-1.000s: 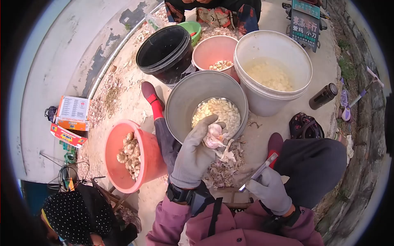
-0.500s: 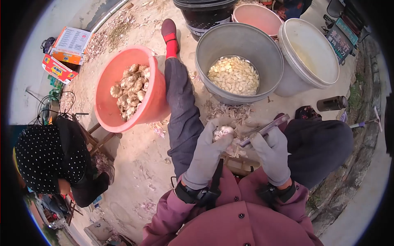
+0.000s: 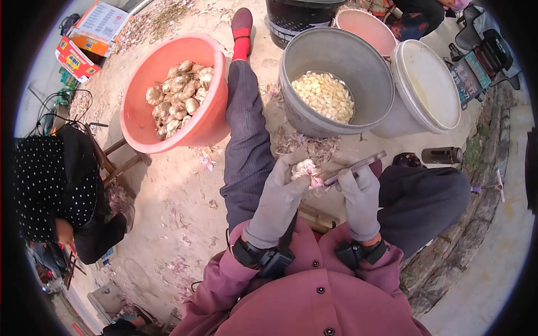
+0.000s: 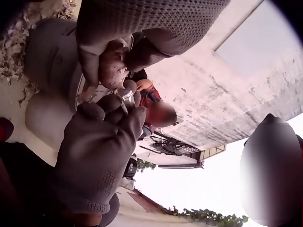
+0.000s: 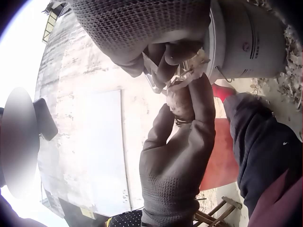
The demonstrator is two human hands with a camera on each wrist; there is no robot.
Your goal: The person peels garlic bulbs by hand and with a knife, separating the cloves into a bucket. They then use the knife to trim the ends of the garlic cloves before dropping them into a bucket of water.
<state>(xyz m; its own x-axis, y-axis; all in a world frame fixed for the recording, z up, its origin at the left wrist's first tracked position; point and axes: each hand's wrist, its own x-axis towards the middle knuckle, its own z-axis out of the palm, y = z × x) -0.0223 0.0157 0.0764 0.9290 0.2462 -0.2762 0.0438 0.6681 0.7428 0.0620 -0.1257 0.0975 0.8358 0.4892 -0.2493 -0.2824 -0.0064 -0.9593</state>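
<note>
My gloved left hand (image 3: 274, 204) pinches a garlic bulb (image 3: 304, 169) between fingers and thumb, in front of the grey bucket. My gloved right hand (image 3: 361, 203) grips a knife (image 3: 358, 167), its lower-left end close against the bulb's pinkish skin. In the right wrist view the bulb (image 5: 181, 103) sits between the left fingers and thumb, with loose skin peeling at its top beside the right hand's fingers. The left wrist view shows the right hand (image 4: 97, 151) just below the bulb (image 4: 112, 70). Peeled cloves (image 3: 322, 96) lie in the grey bucket (image 3: 364, 73).
A pink basin (image 3: 212, 120) of unpeeled bulbs (image 3: 179, 95) stands at left. White (image 3: 428, 84), black (image 3: 291, 25) and pink (image 3: 372, 28) buckets stand beyond. A person in a dotted covering (image 3: 53, 185) is at left. A dark flask (image 3: 443, 155) lies at right; skins litter the ground.
The left hand has drawn the bulb back from above the grey bucket toward the body. Both hands have come together, the knife now at the bulb. The head view has tilted down.
</note>
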